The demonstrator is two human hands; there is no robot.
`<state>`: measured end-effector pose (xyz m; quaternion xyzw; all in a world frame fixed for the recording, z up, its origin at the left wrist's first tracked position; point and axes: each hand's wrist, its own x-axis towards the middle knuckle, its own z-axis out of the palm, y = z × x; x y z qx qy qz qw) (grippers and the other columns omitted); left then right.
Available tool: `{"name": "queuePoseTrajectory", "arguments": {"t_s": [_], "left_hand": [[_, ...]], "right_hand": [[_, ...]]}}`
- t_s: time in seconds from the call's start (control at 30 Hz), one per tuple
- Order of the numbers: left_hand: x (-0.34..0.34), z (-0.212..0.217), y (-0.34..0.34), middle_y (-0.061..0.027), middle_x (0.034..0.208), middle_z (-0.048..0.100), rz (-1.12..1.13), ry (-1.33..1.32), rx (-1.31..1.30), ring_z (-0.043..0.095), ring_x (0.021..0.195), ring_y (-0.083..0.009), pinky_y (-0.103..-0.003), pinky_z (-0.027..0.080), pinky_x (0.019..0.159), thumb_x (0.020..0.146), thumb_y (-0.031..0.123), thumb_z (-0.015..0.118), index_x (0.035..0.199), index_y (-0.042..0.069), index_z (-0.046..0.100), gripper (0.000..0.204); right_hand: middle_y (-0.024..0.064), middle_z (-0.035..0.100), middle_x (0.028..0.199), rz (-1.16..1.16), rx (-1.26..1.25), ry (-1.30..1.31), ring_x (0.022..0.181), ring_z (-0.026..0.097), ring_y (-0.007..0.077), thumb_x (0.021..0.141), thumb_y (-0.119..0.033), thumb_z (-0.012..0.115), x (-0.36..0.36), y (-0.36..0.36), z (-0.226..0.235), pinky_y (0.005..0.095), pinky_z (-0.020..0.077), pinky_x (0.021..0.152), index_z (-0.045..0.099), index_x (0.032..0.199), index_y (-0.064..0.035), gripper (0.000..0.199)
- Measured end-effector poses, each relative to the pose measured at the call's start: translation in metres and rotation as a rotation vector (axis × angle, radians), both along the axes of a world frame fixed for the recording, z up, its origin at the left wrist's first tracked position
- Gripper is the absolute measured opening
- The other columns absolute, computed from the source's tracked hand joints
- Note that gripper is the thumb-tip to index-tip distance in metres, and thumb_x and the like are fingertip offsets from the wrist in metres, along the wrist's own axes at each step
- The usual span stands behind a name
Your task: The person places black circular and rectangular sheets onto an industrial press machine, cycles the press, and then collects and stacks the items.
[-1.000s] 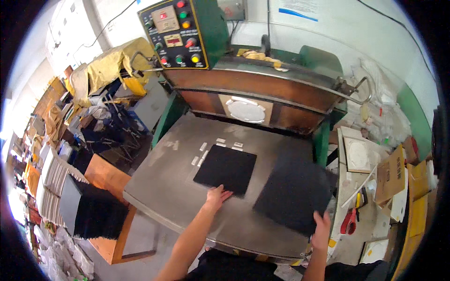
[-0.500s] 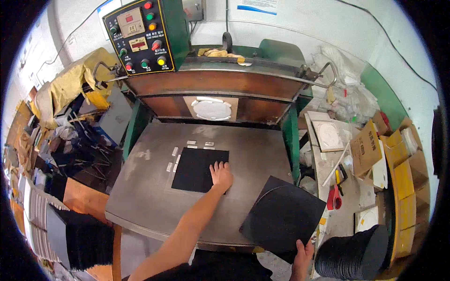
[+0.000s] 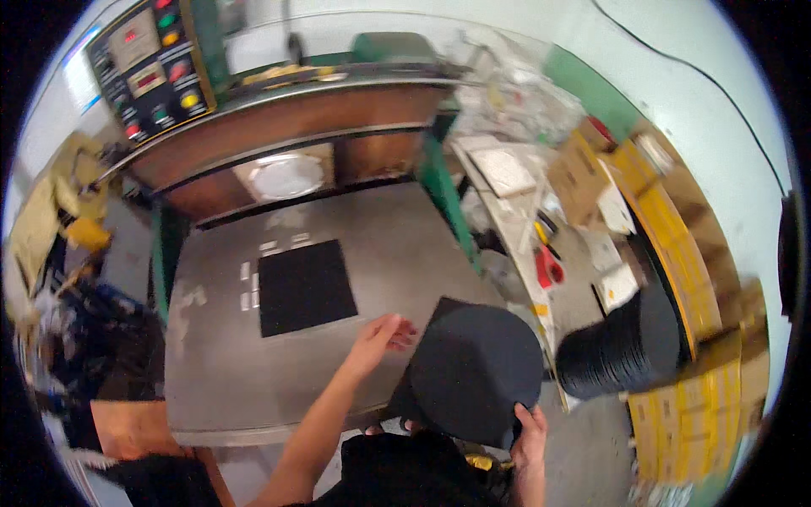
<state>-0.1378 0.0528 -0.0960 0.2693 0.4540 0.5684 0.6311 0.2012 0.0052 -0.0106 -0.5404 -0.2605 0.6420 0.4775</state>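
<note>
A black square sheet (image 3: 308, 290) lies flat on the grey metal bed (image 3: 211, 372) of a press, beside small pale stop blocks (image 3: 246, 272). My left hand (image 3: 384, 340) is lifted just right of the sheet's near corner, empty, its fingers apart and a little blurred. At the bed's front right edge, my right hand (image 3: 528, 427) grips a round black disc (image 3: 475, 367) by its lower right rim. Corners of another black sheet show behind the disc. Whether the two are joined is hard to see.
A press head with a brown face (image 3: 296, 118) and a control panel (image 3: 152, 72) stands behind the bed. On the right are a stack of black discs (image 3: 621, 346), red tape (image 3: 549, 269) and cardboard boxes (image 3: 684, 431). Dark sheets (image 3: 165, 482) sit at lower left.
My left hand has left the square sheet and moved toward the held disc. In my right hand, the disc's round outline now stands out from the sheet. The view has swung right.
</note>
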Motion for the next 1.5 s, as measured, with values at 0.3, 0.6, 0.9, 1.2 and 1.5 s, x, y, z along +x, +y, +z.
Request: {"name": "queuePoseTrajectory", "arguments": {"t_s": [0.3,0.6,0.9,1.2,1.5], "left_hand": [[0.101,0.08,-0.057,-0.0035,0.095,0.063,-0.086,0.362,0.035,0.057,0.079,-0.0117,-0.029,0.048,0.069,0.099,0.026,0.048,0.116,0.0,0.056,0.032],[0.244,0.154,0.039,-0.0051,0.112,0.061,-0.185,-0.073,0.191,0.062,0.091,-0.0154,-0.034,0.052,0.073,0.096,0.009,0.052,0.13,0.005,0.049,0.035],[0.454,0.188,0.175,-0.0089,0.117,0.061,-0.493,-0.158,0.311,0.066,0.095,-0.0239,-0.037,0.056,0.079,0.098,0.016,0.054,0.128,0.005,0.049,0.032],[0.499,0.175,0.194,-0.0191,0.119,0.058,-0.602,0.012,0.115,0.066,0.098,-0.0322,-0.044,0.057,0.085,0.098,0.02,0.055,0.127,-0.001,0.042,0.038],[0.335,0.107,0.072,-0.0184,0.123,0.061,-0.42,-0.093,0.032,0.062,0.111,-0.0298,-0.045,0.05,0.096,0.097,0.033,0.054,0.128,0.001,0.051,0.045]], "right_hand": [[0.0075,0.065,0.115,0.051,0.014,0.176,0.098,0.064,0.0199,0.096,-0.014,0.058,0.062,-0.014,-0.041,0.0345,0.0505,0.089,0.056,0.124,-0.0031,0.031],[0.0074,0.066,0.074,-0.116,-0.032,-0.48,0.065,0.061,0.0156,0.095,-0.017,0.057,0.312,-0.088,-0.047,0.0294,0.0499,0.063,0.061,0.11,0.004,0.026],[0.0162,0.068,0.077,-0.394,-0.487,-1.731,0.073,0.066,0.0373,0.087,-0.027,0.056,0.448,-0.19,-0.08,0.0469,0.0519,0.065,0.067,0.086,-0.0056,0.024],[0.0119,0.06,0.111,0.015,-1.395,-1.105,0.1,0.063,0.0311,0.082,-0.028,0.067,0.415,-0.31,-0.339,0.0434,0.0498,0.09,0.049,0.12,-0.0034,0.049],[0.018,0.061,0.118,0.622,-0.619,-0.428,0.105,0.062,0.032,0.094,-0.025,0.049,0.38,-0.144,-0.397,0.0462,0.0506,0.094,0.051,0.117,-0.0023,0.032]]}}
